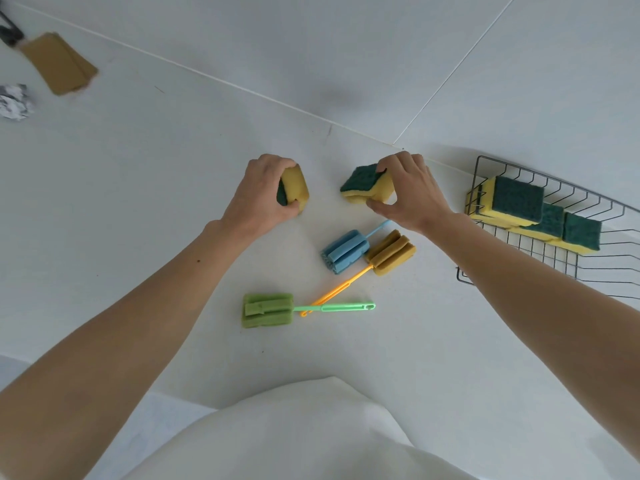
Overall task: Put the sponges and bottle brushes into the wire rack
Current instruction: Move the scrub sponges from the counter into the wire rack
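My left hand (260, 192) grips a yellow sponge with a green scouring side (297, 188), held on edge on the white table. My right hand (408, 188) grips a second yellow-and-green sponge (363, 183), green side up. Below them lie three foam bottle brushes: a blue one (343, 252), a mustard one with an orange handle (391, 252), and a green one (268, 310) whose handle crosses the orange one. The wire rack (554, 258) stands at the right with three yellow-and-green sponges (519, 202) inside.
A brown cardboard piece (57, 64) and a crumpled foil ball (15, 102) lie at the far left. A dark object (8, 29) sits at the top-left corner. The white wall meets the table behind my hands.
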